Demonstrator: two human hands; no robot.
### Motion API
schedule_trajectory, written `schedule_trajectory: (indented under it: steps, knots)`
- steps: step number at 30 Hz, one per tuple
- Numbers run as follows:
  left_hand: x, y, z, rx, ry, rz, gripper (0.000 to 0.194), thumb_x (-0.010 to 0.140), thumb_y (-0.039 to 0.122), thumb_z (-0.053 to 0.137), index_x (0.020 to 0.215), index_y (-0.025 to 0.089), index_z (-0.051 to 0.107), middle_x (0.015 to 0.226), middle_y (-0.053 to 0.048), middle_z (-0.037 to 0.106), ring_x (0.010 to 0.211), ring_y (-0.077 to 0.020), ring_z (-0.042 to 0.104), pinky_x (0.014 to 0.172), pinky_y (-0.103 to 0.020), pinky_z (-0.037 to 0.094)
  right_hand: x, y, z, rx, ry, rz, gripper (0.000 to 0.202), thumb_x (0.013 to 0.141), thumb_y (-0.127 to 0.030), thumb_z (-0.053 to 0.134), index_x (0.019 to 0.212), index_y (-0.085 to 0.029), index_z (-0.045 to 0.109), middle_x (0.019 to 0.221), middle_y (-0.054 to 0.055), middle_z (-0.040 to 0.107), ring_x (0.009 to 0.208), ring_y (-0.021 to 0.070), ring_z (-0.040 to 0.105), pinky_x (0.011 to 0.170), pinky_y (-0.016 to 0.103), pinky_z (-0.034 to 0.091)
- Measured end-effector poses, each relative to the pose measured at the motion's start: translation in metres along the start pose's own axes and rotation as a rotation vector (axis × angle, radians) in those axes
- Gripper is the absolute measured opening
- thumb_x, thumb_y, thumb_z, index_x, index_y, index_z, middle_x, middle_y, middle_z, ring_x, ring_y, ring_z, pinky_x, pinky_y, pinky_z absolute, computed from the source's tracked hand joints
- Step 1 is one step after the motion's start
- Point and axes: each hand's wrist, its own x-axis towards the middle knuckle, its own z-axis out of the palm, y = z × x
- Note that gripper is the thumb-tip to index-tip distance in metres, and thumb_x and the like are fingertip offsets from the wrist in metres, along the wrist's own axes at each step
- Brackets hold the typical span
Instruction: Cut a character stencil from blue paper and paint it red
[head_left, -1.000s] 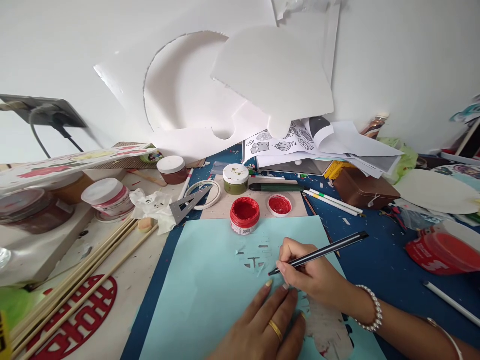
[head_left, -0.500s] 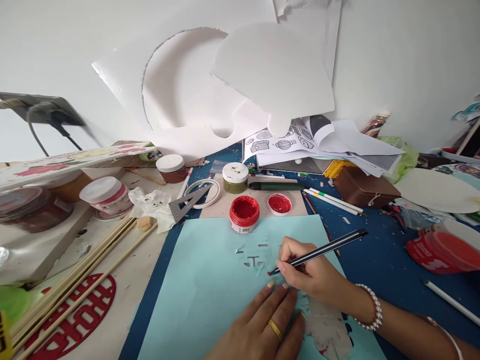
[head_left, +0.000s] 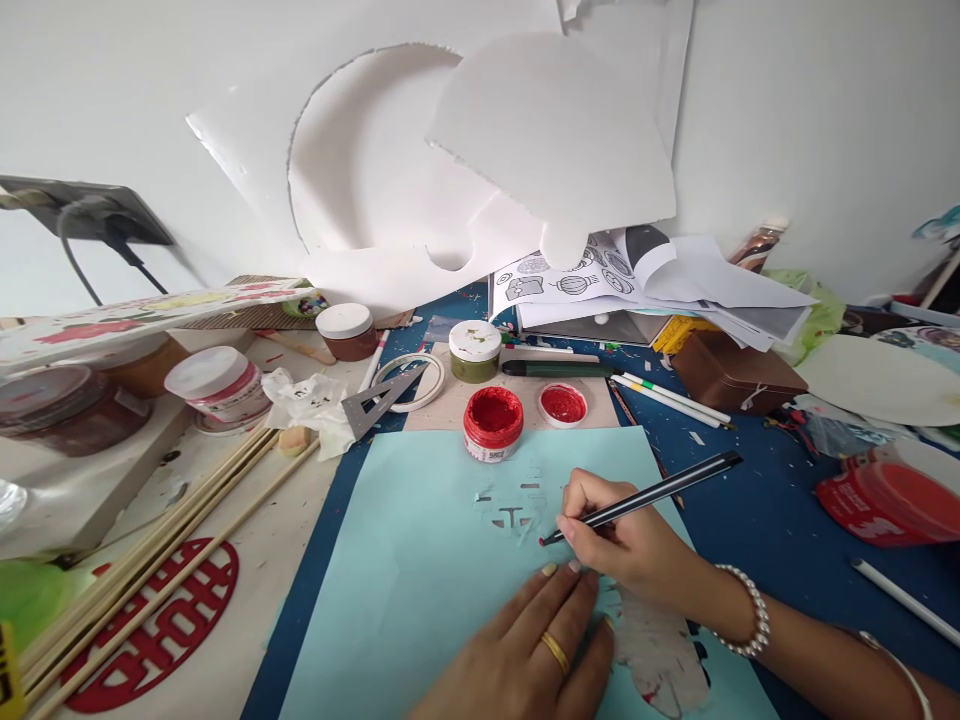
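A dark pen-like tool with pale stripes is pinched in my right hand; its red tip is at the light blue sheet. My left hand, with a gold ring, lies spread on the sheet just below that tip. Small slots are cut through the sheet, above and left of the tip. An open jar of red paint stands at the sheet's upper edge, with its red-smeared lid to the right.
Behind are a green-paint jar, a dark green cutter, a tape roll and a triangle ruler. Wooden sticks cross a red cut-out at left. A brown box and red tub stand at right.
The whole view has shifted slightly, so everything appears a little to the right and mostly higher. Both hands keep nearly the same pose, with the tool still in my right hand.
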Motion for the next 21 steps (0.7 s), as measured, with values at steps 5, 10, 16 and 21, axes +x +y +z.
schedule_trajectory:
  steps: [5,10,16,21]
  knots:
    - [0.002,0.0,-0.003,-0.005,-0.006,0.007,0.023,0.091,0.017,0.037,0.105,0.014,0.056,0.11,-0.007,0.059,0.103,-0.0205,0.054,0.086,-0.03,0.045,0.0,0.0,0.0,-0.029,0.002,-0.006,0.017,0.081,-0.02,0.045,0.066,-0.019,0.037,0.058,-0.005,0.041,0.051,0.0083,0.036,0.048,0.021,0.032]
    - [0.001,0.0,-0.002,-0.001,-0.003,0.002,0.023,0.091,0.016,0.037,0.104,0.014,0.056,0.111,-0.006,0.059,0.103,-0.0204,0.054,0.086,-0.03,0.045,0.001,-0.001,0.0,-0.066,-0.01,-0.006,0.016,0.081,-0.02,0.046,0.066,-0.019,0.039,0.057,-0.005,0.04,0.051,0.0083,0.035,0.048,0.021,0.031]
    - [-0.002,0.0,0.008,0.033,0.083,0.003,0.023,0.092,0.017,0.037,0.101,0.017,0.058,0.106,-0.003,0.061,0.1,-0.0174,0.057,0.084,-0.027,0.047,0.002,-0.002,0.0,-0.063,-0.021,-0.016,0.015,0.08,-0.018,0.047,0.066,-0.018,0.04,0.058,-0.004,0.043,0.05,0.0077,0.035,0.047,0.02,0.03]
    - [-0.001,0.001,0.013,0.045,0.11,-0.032,0.024,0.093,0.02,0.036,0.103,0.018,0.058,0.107,-0.001,0.061,0.1,-0.0155,0.057,0.084,-0.025,0.046,0.003,-0.002,0.002,-0.05,-0.019,-0.01,0.015,0.079,-0.017,0.048,0.066,-0.018,0.039,0.059,-0.004,0.043,0.052,0.0083,0.036,0.048,0.02,0.032]
